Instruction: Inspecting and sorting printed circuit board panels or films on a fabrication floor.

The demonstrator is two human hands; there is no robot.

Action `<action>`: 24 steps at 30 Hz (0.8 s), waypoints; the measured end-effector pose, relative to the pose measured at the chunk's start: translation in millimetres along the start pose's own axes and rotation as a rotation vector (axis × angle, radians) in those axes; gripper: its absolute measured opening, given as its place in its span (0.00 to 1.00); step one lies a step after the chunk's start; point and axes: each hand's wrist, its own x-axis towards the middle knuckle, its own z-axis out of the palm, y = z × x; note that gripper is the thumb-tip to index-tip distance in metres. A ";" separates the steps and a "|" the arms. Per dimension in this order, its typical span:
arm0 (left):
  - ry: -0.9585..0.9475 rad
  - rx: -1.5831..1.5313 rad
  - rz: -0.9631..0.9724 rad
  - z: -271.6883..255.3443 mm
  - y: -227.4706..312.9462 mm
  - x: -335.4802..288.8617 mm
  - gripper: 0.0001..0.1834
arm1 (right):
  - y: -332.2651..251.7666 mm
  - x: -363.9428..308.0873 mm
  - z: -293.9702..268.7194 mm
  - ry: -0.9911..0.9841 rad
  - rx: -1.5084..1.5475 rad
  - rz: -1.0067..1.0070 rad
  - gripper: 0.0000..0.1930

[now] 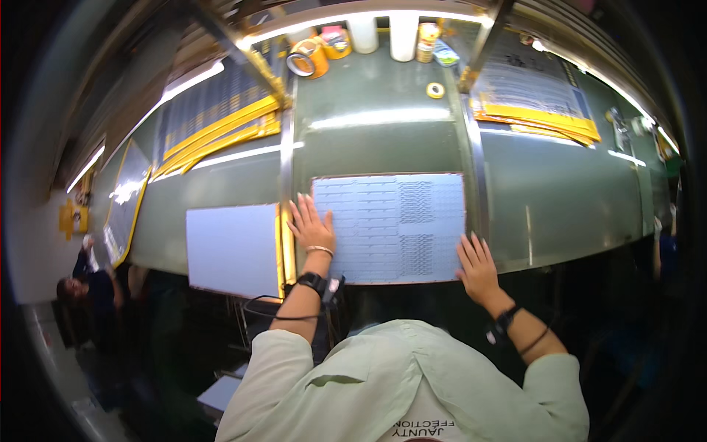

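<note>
A light blue rectangular panel (356, 254) with rows of fine dark lines and patterned blocks lies flat in front of me on the green table. My left hand (313, 230) rests at its left edge, fingers stretched out and slightly spread. At the lower part of the right edge is my right hand (479, 270), its fingers also extended. Each palm faces down, and neither hand is wrapped round anything. Left of my left hand lies a second, plain pale panel (232, 247), with a yellow strip (286, 239) along its right side.
Metal posts (475, 151) rise on both sides of my station. Orange tape rolls (311, 57), white cylinders (403, 38) and a small yellow roll (435, 90) stand at the back. Yellow-edged sheets (534, 114) lie far left and right. Another person (92, 287) is at the left.
</note>
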 end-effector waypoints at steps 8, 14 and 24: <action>-0.308 -0.158 -0.762 -68.1 -8.5 -112.9 0.31 | 11.9 -32.6 -11.0 -0.012 0.119 -0.073 0.34; -0.190 -1.283 -1.071 -35.6 -13.4 -134.4 0.20 | 23.8 -0.7 -3.0 -0.043 0.063 -0.187 0.36; -0.265 -1.475 -1.148 -50.6 -32.8 -134.0 0.16 | 11.8 16.3 -35.4 -0.006 -0.009 -0.235 0.28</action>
